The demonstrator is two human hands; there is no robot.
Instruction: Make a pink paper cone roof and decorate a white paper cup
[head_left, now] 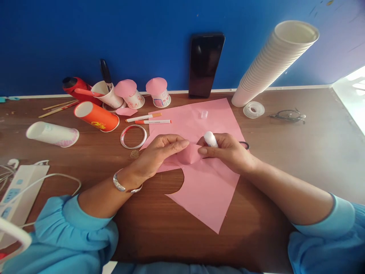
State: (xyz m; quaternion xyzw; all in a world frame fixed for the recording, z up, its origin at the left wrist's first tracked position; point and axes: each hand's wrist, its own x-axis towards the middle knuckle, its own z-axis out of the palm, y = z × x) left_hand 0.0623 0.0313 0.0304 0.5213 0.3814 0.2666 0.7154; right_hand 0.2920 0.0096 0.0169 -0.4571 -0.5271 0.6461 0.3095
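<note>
My left hand (155,156) pinches the left edge of a small pink paper cone (190,155) between thumb and fingers. At the cone's right edge, the thumb of my right hand (230,154) presses on the paper. A white glue stick (210,139) is tucked in that same hand, its end pointing up. Beneath both hands lies a large pink paper sheet (211,196) with curved cut-outs. A small clear cap (204,114) rests on the sheet. Behind my right hand shows a black loop (245,145), perhaps a scissors handle; the rest is hidden.
Two decorated paper cups (162,99) with pink cone tops stand by the blue wall. Two markers (153,122) and a tape roll (133,137) lie left. A phone (207,65) leans behind; a tall cup stack (273,62) and glasses (288,115) are right. A power strip (31,179) sits left.
</note>
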